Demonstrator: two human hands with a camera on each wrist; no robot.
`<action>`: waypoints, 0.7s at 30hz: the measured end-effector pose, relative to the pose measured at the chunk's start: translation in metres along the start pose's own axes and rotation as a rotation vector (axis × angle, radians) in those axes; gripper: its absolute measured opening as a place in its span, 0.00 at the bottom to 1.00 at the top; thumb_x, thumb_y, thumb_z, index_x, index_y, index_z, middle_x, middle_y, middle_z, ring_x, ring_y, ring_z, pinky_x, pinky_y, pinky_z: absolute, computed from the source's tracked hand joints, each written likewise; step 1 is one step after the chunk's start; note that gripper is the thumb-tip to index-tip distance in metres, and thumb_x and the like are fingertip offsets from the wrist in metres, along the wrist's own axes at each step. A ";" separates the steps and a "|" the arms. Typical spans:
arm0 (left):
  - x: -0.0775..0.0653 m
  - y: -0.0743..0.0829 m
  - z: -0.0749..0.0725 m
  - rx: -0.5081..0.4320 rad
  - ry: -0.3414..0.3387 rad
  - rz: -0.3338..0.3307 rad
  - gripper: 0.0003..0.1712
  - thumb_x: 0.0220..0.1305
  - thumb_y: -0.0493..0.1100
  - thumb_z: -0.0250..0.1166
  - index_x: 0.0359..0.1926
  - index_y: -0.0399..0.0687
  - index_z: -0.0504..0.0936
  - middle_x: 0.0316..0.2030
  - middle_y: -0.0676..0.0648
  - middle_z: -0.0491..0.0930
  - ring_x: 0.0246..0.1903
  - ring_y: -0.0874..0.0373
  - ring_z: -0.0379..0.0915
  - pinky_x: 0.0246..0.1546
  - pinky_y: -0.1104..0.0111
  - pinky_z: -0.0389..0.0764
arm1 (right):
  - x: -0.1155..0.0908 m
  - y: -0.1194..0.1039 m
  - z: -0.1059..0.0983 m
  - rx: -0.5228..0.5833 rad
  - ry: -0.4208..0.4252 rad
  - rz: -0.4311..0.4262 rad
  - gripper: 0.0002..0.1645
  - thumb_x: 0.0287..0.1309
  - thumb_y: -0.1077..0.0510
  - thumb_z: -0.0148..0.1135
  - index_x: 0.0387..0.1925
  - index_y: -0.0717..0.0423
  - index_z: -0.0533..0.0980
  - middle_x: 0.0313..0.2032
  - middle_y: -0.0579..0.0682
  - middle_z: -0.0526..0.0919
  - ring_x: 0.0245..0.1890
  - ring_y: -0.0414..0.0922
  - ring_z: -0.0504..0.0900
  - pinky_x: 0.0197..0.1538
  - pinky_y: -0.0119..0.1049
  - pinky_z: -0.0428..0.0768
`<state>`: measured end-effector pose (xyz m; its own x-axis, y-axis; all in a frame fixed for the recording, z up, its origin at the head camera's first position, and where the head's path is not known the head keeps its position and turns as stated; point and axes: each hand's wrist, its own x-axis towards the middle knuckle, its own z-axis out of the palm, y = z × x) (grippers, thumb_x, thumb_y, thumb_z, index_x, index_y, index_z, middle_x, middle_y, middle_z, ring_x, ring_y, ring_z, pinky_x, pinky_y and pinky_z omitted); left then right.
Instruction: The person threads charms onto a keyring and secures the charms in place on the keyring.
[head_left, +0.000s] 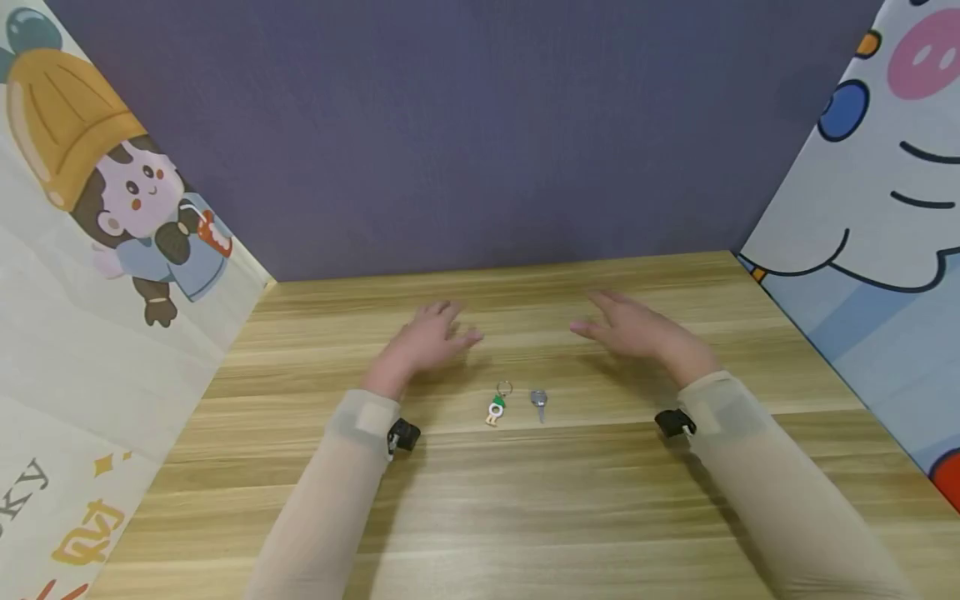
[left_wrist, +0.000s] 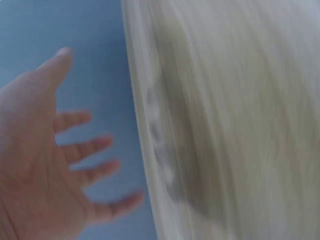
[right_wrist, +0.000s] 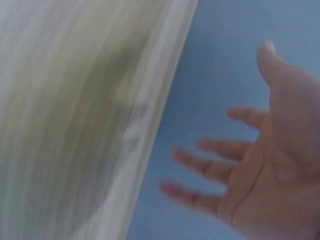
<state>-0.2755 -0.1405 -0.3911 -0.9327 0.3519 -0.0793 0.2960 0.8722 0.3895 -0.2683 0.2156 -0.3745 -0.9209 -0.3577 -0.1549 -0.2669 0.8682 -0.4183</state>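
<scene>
On the wooden table lie a key [head_left: 539, 402] and, just left of it, a keychain [head_left: 496, 407] with a metal ring, a green top and a white round part. My left hand [head_left: 424, 343] hovers beyond and to the left of the keychain, fingers spread and holding nothing. Farther right, my right hand [head_left: 637, 329] is also raised over the table, its thumb apart from the fingers and nothing in it. Both wrist views show an open palm, the left hand [left_wrist: 45, 155] and the right hand [right_wrist: 270, 160], with blurred fingertips.
The wood-grain table [head_left: 480, 517] runs back to a plain purple-grey wall [head_left: 480, 133]. A cartoon-printed panel [head_left: 45, 350] stands at the left and another printed panel [head_left: 847, 317] at the right. Black wrist cameras sit on both sleeves.
</scene>
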 end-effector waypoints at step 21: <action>0.008 0.021 0.031 -0.182 -0.385 0.333 0.19 0.68 0.39 0.73 0.59 0.54 0.88 0.54 0.50 0.83 0.54 0.57 0.77 0.62 0.61 0.81 | 0.013 -0.030 0.058 0.180 -0.372 -0.480 0.25 0.67 0.52 0.73 0.64 0.45 0.83 0.55 0.43 0.84 0.52 0.43 0.78 0.57 0.37 0.79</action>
<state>-0.2702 -0.1089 -0.4123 -0.6414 0.7281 -0.2418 0.4904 0.6314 0.6007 -0.2559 0.1645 -0.4157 -0.5416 -0.8166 -0.1998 -0.5441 0.5217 -0.6571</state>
